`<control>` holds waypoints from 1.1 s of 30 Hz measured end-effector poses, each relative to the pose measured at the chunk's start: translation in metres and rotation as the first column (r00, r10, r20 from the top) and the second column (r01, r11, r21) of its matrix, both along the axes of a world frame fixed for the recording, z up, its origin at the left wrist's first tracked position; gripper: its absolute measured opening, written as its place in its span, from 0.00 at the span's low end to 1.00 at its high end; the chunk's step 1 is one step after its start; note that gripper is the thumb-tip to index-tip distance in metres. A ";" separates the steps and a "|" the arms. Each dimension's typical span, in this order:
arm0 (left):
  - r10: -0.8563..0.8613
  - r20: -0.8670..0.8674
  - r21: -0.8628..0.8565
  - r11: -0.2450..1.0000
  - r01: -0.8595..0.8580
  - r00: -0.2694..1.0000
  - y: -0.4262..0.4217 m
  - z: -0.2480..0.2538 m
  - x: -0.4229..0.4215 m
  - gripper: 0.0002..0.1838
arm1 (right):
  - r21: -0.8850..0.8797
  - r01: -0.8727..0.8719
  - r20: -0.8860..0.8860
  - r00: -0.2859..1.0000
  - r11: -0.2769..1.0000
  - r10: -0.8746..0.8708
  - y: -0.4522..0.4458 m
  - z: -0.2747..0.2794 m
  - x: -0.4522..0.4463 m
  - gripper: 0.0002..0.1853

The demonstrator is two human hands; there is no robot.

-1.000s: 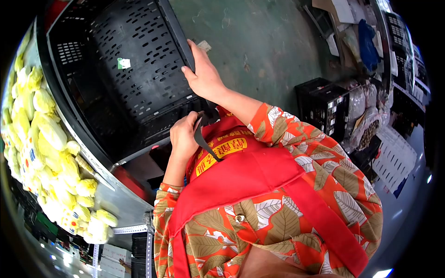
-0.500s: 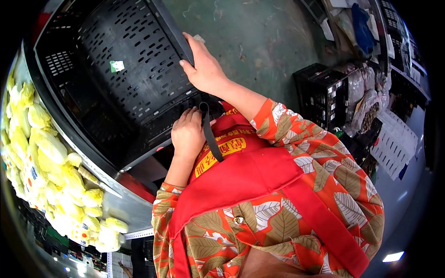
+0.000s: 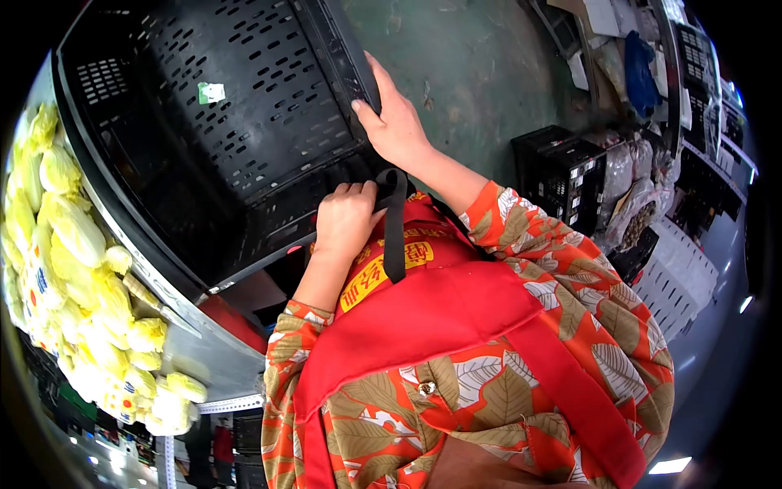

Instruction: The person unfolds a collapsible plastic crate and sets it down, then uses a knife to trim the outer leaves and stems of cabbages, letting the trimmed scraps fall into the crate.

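A large black plastic crate point(image 3: 236, 138) with slotted walls fills the upper left of the head view, and a small green-and-white label point(image 3: 211, 93) sticks to its inside. My right hand point(image 3: 397, 118) clasps the crate's right rim, thumb on the near side and fingers partly hidden behind it. My left hand point(image 3: 345, 218) is curled over the crate's near edge, close to my body; its fingertips are hidden. Just beside the left hand, a black strap point(image 3: 394, 232) loops down over my red apron point(image 3: 423, 318).
Pale yellow-green cabbages point(image 3: 77, 244), some in printed wrap, are heaped on a metal table point(image 3: 220, 359) at left. A knife point(image 3: 155, 301) lies beside them. Stacked black crates point(image 3: 558, 175), bagged goods point(image 3: 639, 187) and a white perforated panel point(image 3: 676, 277) stand at right.
Both hands and the crate have shifted a little to the right in view. The grip of each hand on the crate looks the same. The cabbages appear slightly further left.
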State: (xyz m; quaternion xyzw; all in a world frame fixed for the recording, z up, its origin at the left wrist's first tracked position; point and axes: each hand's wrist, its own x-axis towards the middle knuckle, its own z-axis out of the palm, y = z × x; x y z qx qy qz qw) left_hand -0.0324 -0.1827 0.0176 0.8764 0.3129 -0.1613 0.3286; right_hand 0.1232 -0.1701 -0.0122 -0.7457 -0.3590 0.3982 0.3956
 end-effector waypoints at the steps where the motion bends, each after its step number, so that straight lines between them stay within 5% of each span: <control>1: -0.008 -0.050 -0.043 0.999 0.006 0.999 -0.002 0.000 0.000 0.21 | -0.001 -0.012 0.002 1.000 1.000 0.012 -0.002 0.001 0.000 0.35; 5: 0.103 0.184 0.117 0.985 -0.126 0.978 -0.002 0.000 -0.005 0.25 | -0.035 0.010 -0.048 0.999 0.999 -0.012 0.000 0.001 -0.005 0.35; 7: -0.067 0.110 0.201 0.979 0.043 0.992 0.004 -0.001 -0.003 0.29 | -0.019 -0.001 -0.017 1.000 1.000 0.001 0.003 0.000 -0.001 0.36; 8: -0.024 0.061 -0.078 0.997 0.029 0.998 0.008 0.001 -0.003 0.29 | -0.023 -0.006 -0.003 1.000 1.000 0.006 0.005 -0.001 0.000 0.36; 13: 0.010 0.167 -0.152 0.988 0.016 0.986 0.026 0.002 -0.004 0.18 | -0.100 -0.020 -0.066 0.998 0.995 0.014 0.019 0.007 0.005 0.38; 15: 0.021 0.007 -0.326 0.945 -0.017 1.000 0.035 0.015 0.001 0.26 | -0.033 -0.175 0.387 0.906 0.984 0.174 0.023 0.000 0.014 0.41; 17: 0.081 -0.018 -0.293 0.952 -0.083 0.997 0.031 0.019 -0.003 0.24 | -0.011 -0.199 0.366 0.911 0.980 0.190 0.030 0.023 0.021 0.41; 19: 0.165 -0.048 -0.256 0.951 -0.172 0.985 0.024 0.017 -0.004 0.22 | 0.174 -0.590 0.495 0.744 0.788 0.448 0.040 0.040 0.044 0.35; 21: 0.179 0.149 0.081 0.978 -0.192 0.973 0.011 0.009 -0.013 0.22 | 0.230 -0.898 0.291 0.432 0.375 0.854 0.047 0.034 0.061 0.31; 22: 0.255 0.126 0.136 0.953 -0.271 0.959 0.008 0.015 -0.014 0.27 | 0.238 -0.953 0.302 0.257 0.188 0.918 0.053 0.034 0.066 0.31; 23: 0.344 0.042 0.155 0.925 -0.346 0.938 0.006 0.024 -0.015 0.33 | 0.242 -0.970 0.317 0.072 -0.007 0.946 0.060 0.035 0.071 0.31; 25: 0.567 -0.026 0.300 0.790 -0.534 0.824 -0.008 0.039 -0.013 0.42 | 0.198 -0.966 0.283 -0.103 -0.163 0.954 0.078 0.039 0.075 0.31; 29: 0.938 0.064 0.518 0.259 -0.815 0.339 -0.060 0.040 0.011 0.58 | 0.043 -0.890 0.197 -0.439 -0.455 0.877 0.093 0.046 0.062 0.36; 31: 0.983 0.174 0.460 -0.025 -0.888 0.062 -0.078 0.031 0.028 0.56 | -0.005 -0.835 0.232 -0.536 -0.551 0.811 0.092 0.044 0.051 0.36; 33: 0.968 0.199 0.088 -0.169 -0.982 -0.149 -0.100 0.013 0.037 0.51 | -0.118 -0.792 0.257 -0.607 -0.599 0.752 0.091 0.044 0.043 0.35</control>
